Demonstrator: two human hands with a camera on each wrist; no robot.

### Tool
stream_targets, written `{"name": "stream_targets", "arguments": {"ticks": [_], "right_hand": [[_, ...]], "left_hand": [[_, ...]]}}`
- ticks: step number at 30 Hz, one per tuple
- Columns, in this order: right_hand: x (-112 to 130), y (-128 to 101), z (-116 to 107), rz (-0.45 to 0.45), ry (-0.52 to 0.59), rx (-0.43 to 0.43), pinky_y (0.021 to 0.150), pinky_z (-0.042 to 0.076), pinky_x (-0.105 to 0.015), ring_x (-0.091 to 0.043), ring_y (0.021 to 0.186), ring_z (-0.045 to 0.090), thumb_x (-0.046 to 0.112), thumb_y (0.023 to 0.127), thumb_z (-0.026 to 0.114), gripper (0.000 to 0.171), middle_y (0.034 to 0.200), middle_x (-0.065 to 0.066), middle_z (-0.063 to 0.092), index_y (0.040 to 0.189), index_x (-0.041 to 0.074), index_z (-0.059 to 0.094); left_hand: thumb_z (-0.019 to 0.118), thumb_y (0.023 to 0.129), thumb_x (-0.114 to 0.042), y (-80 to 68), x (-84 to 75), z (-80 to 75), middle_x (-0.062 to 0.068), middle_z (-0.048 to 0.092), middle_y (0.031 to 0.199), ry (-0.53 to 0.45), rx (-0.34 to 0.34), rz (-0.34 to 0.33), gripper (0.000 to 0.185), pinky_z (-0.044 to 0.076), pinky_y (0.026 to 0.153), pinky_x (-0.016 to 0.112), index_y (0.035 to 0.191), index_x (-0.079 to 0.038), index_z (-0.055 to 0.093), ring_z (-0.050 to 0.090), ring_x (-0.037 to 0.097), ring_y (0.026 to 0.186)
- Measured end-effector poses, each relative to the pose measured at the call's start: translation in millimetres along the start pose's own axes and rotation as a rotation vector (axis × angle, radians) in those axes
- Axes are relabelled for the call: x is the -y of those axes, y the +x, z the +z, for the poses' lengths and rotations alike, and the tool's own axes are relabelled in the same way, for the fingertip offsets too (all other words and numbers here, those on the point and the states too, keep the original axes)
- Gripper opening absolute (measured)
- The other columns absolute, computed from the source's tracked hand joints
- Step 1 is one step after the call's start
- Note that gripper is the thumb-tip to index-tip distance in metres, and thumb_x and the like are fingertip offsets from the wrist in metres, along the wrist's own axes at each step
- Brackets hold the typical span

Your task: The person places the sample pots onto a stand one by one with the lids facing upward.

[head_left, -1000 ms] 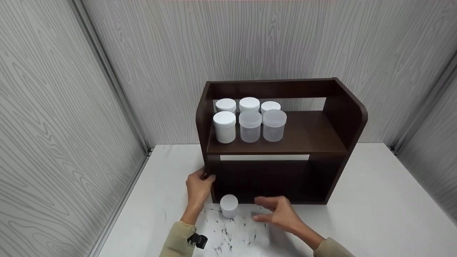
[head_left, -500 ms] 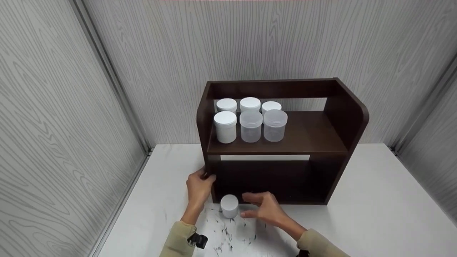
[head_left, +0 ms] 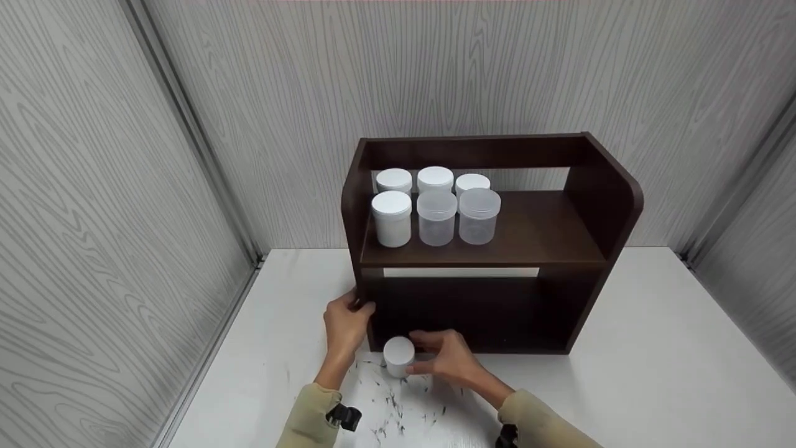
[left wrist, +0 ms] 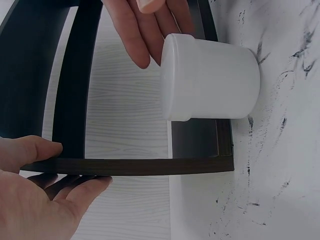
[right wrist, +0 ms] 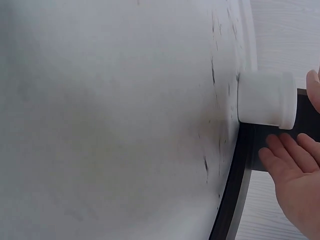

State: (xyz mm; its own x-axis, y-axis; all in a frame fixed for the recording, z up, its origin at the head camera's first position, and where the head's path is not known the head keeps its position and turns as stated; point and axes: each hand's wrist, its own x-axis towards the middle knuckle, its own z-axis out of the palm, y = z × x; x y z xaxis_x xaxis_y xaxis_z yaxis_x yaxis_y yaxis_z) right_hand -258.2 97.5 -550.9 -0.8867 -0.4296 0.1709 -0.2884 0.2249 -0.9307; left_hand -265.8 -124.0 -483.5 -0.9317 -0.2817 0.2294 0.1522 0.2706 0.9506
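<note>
My left hand (head_left: 346,325) grips the left side panel of a dark brown shelf unit (head_left: 482,264); the left wrist view shows the thumb on one face and fingers on the other. A white lidded jar (head_left: 398,356) stands upright on the table at the shelf's front left corner. My right hand (head_left: 453,359) is just right of this jar, thumb and fingers spread apart towards it. In the right wrist view its fingers (right wrist: 286,155) are nearly straight and apart from the jar. Whether the thumb touches the jar is unclear.
On the upper shelf stand several white jars (head_left: 392,219) and two translucent jars (head_left: 436,218) in two rows at the left. The white table (head_left: 286,292) bears dark scuff marks before the shelf. Wood-grain panels (head_left: 472,74) enclose the back and sides.
My right hand has moved left, from well right of the jar to right beside it. My left hand keeps its grip on the shelf's side panel, and the jar has stayed put.
</note>
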Motion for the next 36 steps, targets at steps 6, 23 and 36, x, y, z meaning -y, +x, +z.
{"name": "stream_targets", "arguments": {"ticks": [6,23,36], "right_hand": [[-2.5,8.2,3.5,0.0,-0.02,-0.015,0.097,0.056,-0.044,-0.035,0.118,0.069,0.014,0.077,0.096,0.068,0.138,-0.021,0.065,0.136,-0.004,0.068],[-3.8,17.9,15.3,0.035,-0.044,-0.009,0.092,0.059,-0.039,-0.021,0.108,0.073,0.015,0.074,0.098,0.07,0.129,-0.015,0.071,0.136,-0.001,0.069],[-6.0,10.3,10.8,0.015,-0.049,0.002,0.084,0.06,-0.031,-0.022,0.102,0.074,0.01,0.073,0.098,0.068,0.122,-0.015,0.074,0.133,-0.003,0.07]], "left_hand": [[0.07,0.092,-0.002,1.8,-1.8,3.3,0.029,0.07,0.124,0.003,-0.001,-0.011,0.047,0.059,0.09,0.043,0.135,0.015,0.061,0.07,0.038,0.113],[0.072,0.089,-0.002,0.8,-3.1,1.8,0.029,0.07,0.123,-0.003,-0.02,-0.013,0.048,0.059,0.09,0.043,0.134,0.015,0.062,0.071,0.038,0.113],[0.07,0.093,-0.004,0.8,-1.4,1.2,0.025,0.072,0.122,0.016,0.002,-0.01,0.044,0.06,0.086,0.04,0.134,0.011,0.065,0.073,0.034,0.109]]}}
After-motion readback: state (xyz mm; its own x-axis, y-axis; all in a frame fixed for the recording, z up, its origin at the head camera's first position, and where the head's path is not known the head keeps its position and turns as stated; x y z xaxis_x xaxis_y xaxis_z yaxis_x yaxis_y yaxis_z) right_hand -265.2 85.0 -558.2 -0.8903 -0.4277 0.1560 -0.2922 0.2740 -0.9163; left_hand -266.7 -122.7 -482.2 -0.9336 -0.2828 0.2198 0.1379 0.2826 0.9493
